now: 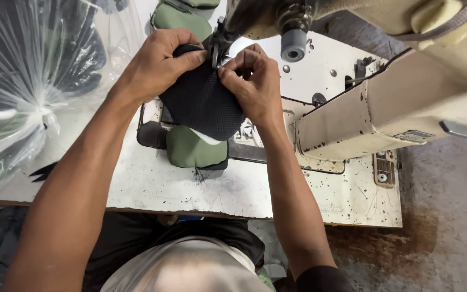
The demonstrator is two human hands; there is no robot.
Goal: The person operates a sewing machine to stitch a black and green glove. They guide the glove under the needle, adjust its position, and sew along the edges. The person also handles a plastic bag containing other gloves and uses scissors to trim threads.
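Observation:
A black mesh fabric piece with a green padded part at its near end lies under the needle area of a cream sewing machine. My left hand pinches its far left edge beside the presser foot. My right hand grips the far right edge, fingers curled on the fabric. Both hands hold the piece flat against the machine bed.
A clear plastic bag full of dark and green pieces sits at the left on the white, stained worktable. More green pieces lie beyond the needle. The machine arm overhangs the right side. Stained floor lies to the right.

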